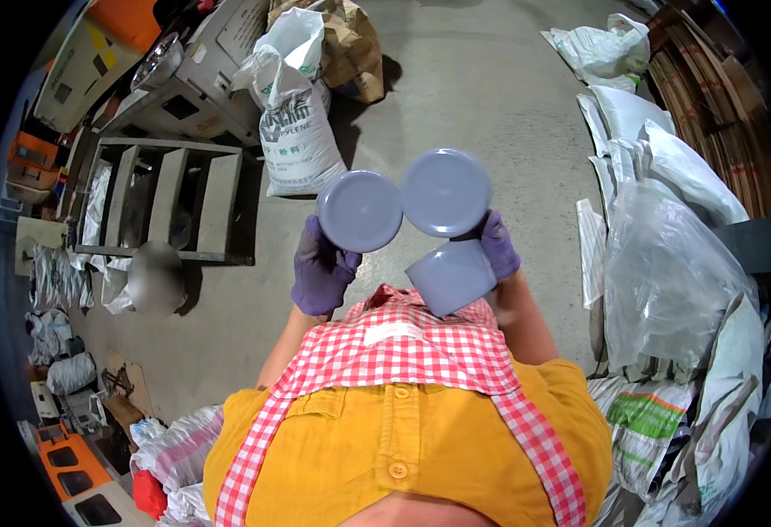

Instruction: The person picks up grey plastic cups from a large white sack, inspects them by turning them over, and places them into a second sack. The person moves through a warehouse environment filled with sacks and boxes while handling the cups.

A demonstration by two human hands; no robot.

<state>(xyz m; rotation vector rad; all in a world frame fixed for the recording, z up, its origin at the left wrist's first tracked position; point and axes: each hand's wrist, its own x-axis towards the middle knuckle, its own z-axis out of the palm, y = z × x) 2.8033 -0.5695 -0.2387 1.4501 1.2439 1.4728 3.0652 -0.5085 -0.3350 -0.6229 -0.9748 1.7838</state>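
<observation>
My left hand (322,270), in a purple glove, is closed on a round grey-blue plastic cup (360,211), seen end on. My right hand (499,246), gloved the same way, grips at the edge of a second round grey-blue cup (446,192) and of a third cup (452,279), which lies tilted on its side below. The two round ends sit side by side in front of my chest, their rims touching or nearly so. Most of my right fingers are hidden behind the cups.
White printed sacks (293,145) and a brown paper bag (353,54) stand ahead. A grey step unit (167,200) is at the left, near machine housings (194,75). Along the right lie white sacks (693,176), clear plastic sheeting (666,272) and stacked cardboard (697,105).
</observation>
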